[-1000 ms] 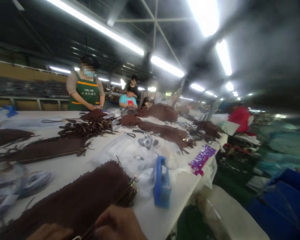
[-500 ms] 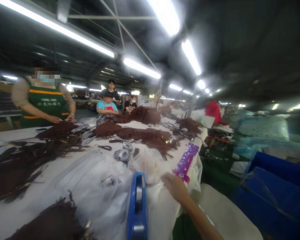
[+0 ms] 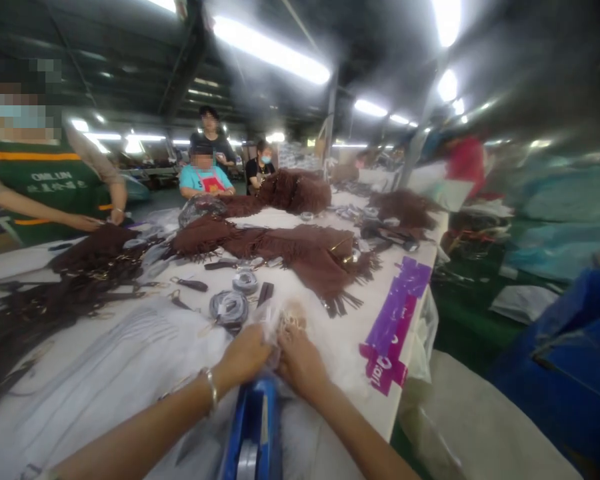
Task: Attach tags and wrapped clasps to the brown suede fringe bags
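Note:
Both my hands meet over a clear plastic bag of small gold-coloured bits lying on the white table. My left hand, with a bracelet on its wrist, pinches the bag's left side. My right hand grips the bag from the right, fingers curled. A blue tape dispenser stands just under my wrists. Grey tape rolls lie a little beyond my left hand.
Brown fringed bags lie across the table, more in a dark pile at left. Purple labels sit by the right edge. A person in a green apron works at left, others stand further back. Blue bins are on the floor at right.
My view swung left and down. My right hand came back from the table's right edge, my left hand came into view, and both closed on the plastic bag.

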The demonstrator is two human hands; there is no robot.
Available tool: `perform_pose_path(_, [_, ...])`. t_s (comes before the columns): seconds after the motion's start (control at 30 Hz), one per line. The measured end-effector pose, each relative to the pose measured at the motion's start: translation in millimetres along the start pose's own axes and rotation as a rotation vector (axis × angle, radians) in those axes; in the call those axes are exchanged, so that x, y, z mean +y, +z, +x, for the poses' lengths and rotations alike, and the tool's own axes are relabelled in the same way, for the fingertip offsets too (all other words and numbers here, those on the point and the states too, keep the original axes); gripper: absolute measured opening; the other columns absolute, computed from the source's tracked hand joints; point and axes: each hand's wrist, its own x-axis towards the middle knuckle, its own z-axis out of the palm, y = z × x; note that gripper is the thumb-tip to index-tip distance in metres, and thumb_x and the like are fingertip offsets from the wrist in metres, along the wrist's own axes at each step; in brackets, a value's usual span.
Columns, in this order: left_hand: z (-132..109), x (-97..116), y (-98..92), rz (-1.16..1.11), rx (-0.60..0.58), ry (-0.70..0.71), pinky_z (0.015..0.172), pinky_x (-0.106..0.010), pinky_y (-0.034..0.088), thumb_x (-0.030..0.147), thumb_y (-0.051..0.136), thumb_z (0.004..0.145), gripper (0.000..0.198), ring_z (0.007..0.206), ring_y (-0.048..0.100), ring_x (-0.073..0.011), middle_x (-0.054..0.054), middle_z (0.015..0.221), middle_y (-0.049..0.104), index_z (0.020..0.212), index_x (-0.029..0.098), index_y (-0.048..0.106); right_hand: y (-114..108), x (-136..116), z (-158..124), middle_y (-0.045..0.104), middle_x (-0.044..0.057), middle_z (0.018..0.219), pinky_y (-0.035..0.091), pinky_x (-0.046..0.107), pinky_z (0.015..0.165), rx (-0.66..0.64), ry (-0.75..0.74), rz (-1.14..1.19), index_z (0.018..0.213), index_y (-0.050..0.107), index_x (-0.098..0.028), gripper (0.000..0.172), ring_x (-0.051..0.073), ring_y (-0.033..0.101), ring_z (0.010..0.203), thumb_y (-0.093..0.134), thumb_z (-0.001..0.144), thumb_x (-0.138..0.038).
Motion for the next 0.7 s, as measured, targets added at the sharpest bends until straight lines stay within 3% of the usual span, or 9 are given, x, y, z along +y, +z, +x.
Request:
perform_pose_path(0.07, [8.0,-23.1,1.1,-0.012,-0.014,-0.056,0.089,-0.035,0.047,0.011,0.049,0.075,0.020,0.095,0.065,-0.0263,-0.009,0.094,0.071,0.086,0.014,0.066,-15.9,21.5,11.5,0.070,0.004,0.096,0.048,0.028,0.076,-0.044,0.070,0.056,0.092,0.066,-0.021,0.014,0.018,0.066,0.087,0.059,0.081,-0.018])
perform_pose_path(0.13, [5.2,-42.9,-4.6,-0.041,-0.019,-0.096,0.085,-0.032,0.048,0.008,0.045,0.077,0.023,0.092,0.065,-0.0234,-0.007,0.091,0.072,0.085,0.015,0.065,-27.1,37.4,23.8,0.069,0.002,0.082,0.047,0.026,0.069,-0.072,0.158,0.100,0.089,0.064,-0.018,0.009,0.017,0.066,0.076,0.056,0.085,-0.021])
perform_pose_path(0.23, [-4.8,-55.7,-11.1,-0.149,-0.007,-0.114,0.089,-0.028,0.048,0.005,0.041,0.078,0.034,0.101,0.064,-0.0191,-0.005,0.108,0.071,0.103,0.016,0.062,-29.7,33.6,36.3,0.070,0.007,0.096,0.047,0.030,0.072,-0.094,0.221,0.127,0.108,0.059,-0.016,0.030,0.021,0.067,0.085,0.059,0.086,-0.037])
perform_pose_path(0.33, [-12.3,-50.2,-10.7,-0.297,0.022,-0.106,0.100,-0.029,0.044,0.002,0.040,0.075,0.048,0.113,0.059,-0.0178,-0.006,0.123,0.066,0.118,0.016,0.056,-22.1,3.7,41.3,0.064,0.017,0.114,0.047,0.038,0.080,-0.115,0.217,0.105,0.116,0.054,-0.012,0.054,0.031,0.064,0.099,0.069,0.077,-0.047])
perform_pose_path(0.43, [-14.3,-36.5,-11.7,-0.310,0.072,-0.070,0.108,-0.034,0.038,0.015,0.044,0.086,0.042,0.122,0.054,-0.0213,-0.009,0.131,0.060,0.128,0.015,0.051,-20.8,-22.2,44.6,0.062,0.018,0.117,0.044,0.038,0.085,-0.127,0.176,0.091,0.113,0.055,-0.012,0.042,0.031,0.060,0.104,0.066,0.078,-0.033])
perform_pose_path(0.53, [-9.0,-25.8,-17.0,-0.214,0.152,-0.020,0.112,-0.036,0.035,0.032,0.043,0.095,0.043,0.128,0.050,-0.0237,-0.010,0.138,0.055,0.135,0.017,0.048,-34.1,-27.5,51.0,0.069,0.007,0.101,0.044,0.030,0.081,-0.145,0.134,0.129,0.108,0.058,-0.019,0.025,0.023,0.063,0.095,0.057,0.083,-0.023])
perform_pose_path(0.6, [-1.5,-24.4,-20.4,-0.157,0.176,-0.014,0.110,-0.033,0.037,0.028,0.041,0.097,0.039,0.126,0.052,-0.0221,-0.008,0.136,0.057,0.133,0.019,0.050,-47.6,-22.4,55.8,0.071,0.003,0.094,0.044,0.028,0.078,-0.142,0.138,0.154,0.105,0.062,-0.022,0.022,0.020,0.065,0.087,0.054,0.085,-0.023])
perform_pose_path(0.7, [11.6,-30.2,-22.5,-0.099,0.177,-0.093,0.100,-0.036,0.045,0.016,0.039,0.093,0.031,0.110,0.061,-0.0245,-0.010,0.114,0.067,0.114,0.017,0.061,-64.9,-11.6,60.6,0.072,0.003,0.098,0.045,0.030,0.081,-0.106,0.186,0.169,0.102,0.066,-0.023,0.024,0.022,0.065,0.091,0.052,0.083,-0.024])
